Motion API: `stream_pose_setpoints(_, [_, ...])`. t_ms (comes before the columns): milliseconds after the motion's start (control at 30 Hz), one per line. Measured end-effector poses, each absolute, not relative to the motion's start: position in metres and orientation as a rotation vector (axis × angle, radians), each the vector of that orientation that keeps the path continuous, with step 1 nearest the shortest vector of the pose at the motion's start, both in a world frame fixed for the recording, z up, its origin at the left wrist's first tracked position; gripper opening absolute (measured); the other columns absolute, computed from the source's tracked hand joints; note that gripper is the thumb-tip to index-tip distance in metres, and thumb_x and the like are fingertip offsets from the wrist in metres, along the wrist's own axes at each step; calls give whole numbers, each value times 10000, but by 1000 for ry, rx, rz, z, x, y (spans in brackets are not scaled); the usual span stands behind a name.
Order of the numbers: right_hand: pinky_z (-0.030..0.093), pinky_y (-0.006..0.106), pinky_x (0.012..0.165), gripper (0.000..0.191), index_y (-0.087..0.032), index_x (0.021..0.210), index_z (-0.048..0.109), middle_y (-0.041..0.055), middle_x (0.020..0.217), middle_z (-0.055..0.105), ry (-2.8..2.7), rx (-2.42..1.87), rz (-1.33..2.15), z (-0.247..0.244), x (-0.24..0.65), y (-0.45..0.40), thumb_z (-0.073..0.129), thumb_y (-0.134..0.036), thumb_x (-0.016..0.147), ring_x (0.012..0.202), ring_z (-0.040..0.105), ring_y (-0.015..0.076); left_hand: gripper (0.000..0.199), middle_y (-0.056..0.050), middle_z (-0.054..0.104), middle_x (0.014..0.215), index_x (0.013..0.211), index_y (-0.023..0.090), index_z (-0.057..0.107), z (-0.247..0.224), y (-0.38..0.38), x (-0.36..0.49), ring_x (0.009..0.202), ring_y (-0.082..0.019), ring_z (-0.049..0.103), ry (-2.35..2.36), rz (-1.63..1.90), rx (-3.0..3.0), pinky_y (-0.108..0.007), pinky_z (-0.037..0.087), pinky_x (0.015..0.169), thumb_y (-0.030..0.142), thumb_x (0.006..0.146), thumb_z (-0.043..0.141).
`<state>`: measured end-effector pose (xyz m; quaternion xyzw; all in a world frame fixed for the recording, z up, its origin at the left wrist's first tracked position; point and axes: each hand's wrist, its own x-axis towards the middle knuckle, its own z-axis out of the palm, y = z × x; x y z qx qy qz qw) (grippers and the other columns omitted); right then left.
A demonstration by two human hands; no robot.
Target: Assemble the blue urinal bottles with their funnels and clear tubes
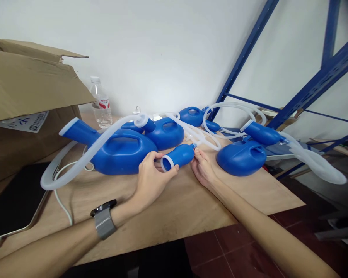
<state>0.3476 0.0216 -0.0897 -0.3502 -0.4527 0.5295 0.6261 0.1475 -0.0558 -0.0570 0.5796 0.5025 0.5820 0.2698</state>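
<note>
A blue plastic urinal funnel (pixel 181 155) with a white rim lies tilted between my two hands, its wide mouth turned left and toward me. My left hand (pixel 154 178) is closed around the rim end, thumb on the near side. At the narrow neck, the fingers of my right hand (pixel 202 166) pinch the end where a clear hose (pixel 210 143) appears to meet it; the joint is partly hidden. Left of my hands stands a blue urinal bottle (pixel 123 156) with its funnel and ribbed hose (pixel 88 158). To the right sits another blue urinal bottle (pixel 238 159), with a funnel (pixel 262 132) on top.
More blue bottles (pixel 166 135) and coiled hoses (pixel 234 105) stand toward the wall. An open cardboard box (pixel 31 81), a water bottle (pixel 102 108) and a black tablet (pixel 17 197) are at left. A blue metal rack (pixel 246 50) rises beyond the wooden table's (pixel 174 216) right side.
</note>
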Motion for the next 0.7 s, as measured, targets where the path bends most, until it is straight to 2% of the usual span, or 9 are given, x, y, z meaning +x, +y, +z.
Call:
stream_pose_setpoints(100, [547, 365, 851, 372, -263, 836, 638, 26, 894, 679, -1088, -815, 1233, -87, 345, 21, 843, -572, 800, 956, 629, 222, 341, -49, 737, 1011, 937, 215, 609, -57, -56, 144, 764, -193, 722, 1340, 1620, 1651, -360, 620, 666, 296, 732, 869])
stream_pose_setpoints(267, [579, 390, 855, 408, -271, 899, 664, 40, 940, 724, -1152, -828, 1373, -82, 348, 20, 865, -605, 779, 1054, 676, 252, 341, -34, 716, 1010, 975, 217, 619, -56, -52, 135, 803, -191, 714, 1349, 1680, 1807, -356, 624, 708, 263, 735, 857])
stream_pose_setpoints(467, [593, 333, 848, 368, -262, 867, 743, 14, 875, 719, -1112, -870, 1378, -78, 364, 25, 978, -470, 676, 916, 680, 191, 340, -34, 713, 1001, 1000, 219, 607, -55, -53, 128, 802, -194, 714, 1318, 1667, 1893, -356, 625, 711, 288, 764, 842])
stream_pose_setpoints(600, [588, 269, 739, 386, -230, 771, 760, 4, 770, 683, -1107, -889, 1394, -79, 371, 28, 1027, -442, 588, 728, 613, 136, 317, -29, 706, 993, 1001, 217, 604, -53, -56, 126, 825, -200, 704, 1284, 1660, 1971, -364, 614, 732, 297, 799, 835])
stream_pose_setpoints(700, [583, 263, 685, 404, -220, 751, 767, 3, 728, 667, -1123, -892, 1404, -80, 372, 28, 1041, -444, 555, 671, 582, 125, 311, -28, 698, 1012, 1027, 221, 616, -53, -57, 124, 885, -211, 713, 1241, 1619, 2041, -375, 620, 782, 295, 820, 836])
